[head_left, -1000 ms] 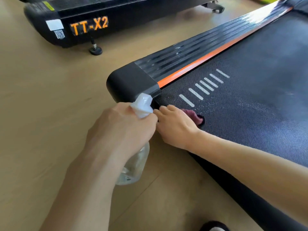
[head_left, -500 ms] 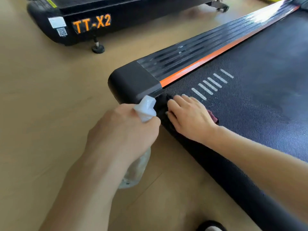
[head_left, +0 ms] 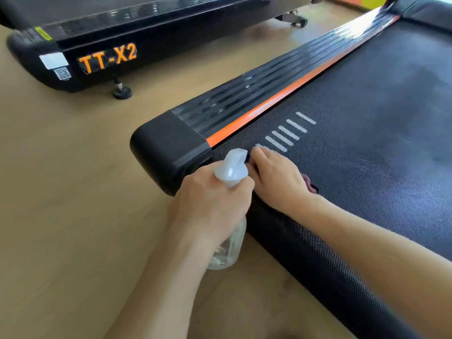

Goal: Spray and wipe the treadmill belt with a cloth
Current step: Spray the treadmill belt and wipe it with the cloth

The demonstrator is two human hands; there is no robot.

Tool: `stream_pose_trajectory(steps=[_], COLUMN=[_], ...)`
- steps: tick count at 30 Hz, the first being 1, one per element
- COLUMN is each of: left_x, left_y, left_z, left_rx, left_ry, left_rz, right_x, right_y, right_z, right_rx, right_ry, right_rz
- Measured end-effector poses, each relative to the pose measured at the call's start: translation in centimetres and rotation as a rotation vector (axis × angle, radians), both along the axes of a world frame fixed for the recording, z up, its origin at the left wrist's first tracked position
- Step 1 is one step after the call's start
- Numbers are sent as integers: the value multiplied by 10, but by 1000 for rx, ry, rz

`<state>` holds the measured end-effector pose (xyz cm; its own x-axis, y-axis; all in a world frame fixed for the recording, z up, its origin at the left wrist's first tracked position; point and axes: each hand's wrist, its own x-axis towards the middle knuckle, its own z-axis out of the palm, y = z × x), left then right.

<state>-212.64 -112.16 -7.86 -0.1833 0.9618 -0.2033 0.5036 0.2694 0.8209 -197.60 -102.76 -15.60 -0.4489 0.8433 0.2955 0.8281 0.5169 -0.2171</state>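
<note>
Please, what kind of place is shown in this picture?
Probably a gym or fitness room. A treadmill belt fills the right side, a second treadmill labelled TT-X2 stands beside it, and both sit on a wooden floor.

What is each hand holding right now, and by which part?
Left hand grips the spray bottle by its neck, below the trigger head. Right hand presses the cloth flat on the belt.

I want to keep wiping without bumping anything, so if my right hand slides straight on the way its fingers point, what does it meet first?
Probably the white stripes printed on the belt, just ahead of the right hand; nothing raised shows there.
</note>
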Motion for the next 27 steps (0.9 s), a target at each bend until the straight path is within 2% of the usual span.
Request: stream_pose_trajectory(steps=[2, 4, 8, 10, 13, 18, 23, 27], left_x=[4, 5, -6, -13, -20, -12, -10, -12], left_y=[3, 3, -2, -5, -7, -6, -8, -5], left_z=[-1, -2, -8, -10, -8, -8, -9, -9], left_rx=[15, 6, -13, -35, -37, -9, 51, 47], left_ry=[-32, -52, -22, 4, -19, -45, -71, -106], left_rz=[27, 22, 25, 11, 63, 95, 46, 47], right_x=[-14, -11, 34, 52, 33, -24, 12, 36], right_y=[28, 18, -60, -70, -29, 49, -38, -86], right_z=[-2, -3, -3, -2, 0, -7, -1, 1], right_rx=[-54, -19, -25, -25, 18, -40, -20, -37], right_ry=[7, 4, 4, -36, -42, 0, 48, -44], right_rz=[-122, -148, 63, 132, 111, -137, -25, 46])
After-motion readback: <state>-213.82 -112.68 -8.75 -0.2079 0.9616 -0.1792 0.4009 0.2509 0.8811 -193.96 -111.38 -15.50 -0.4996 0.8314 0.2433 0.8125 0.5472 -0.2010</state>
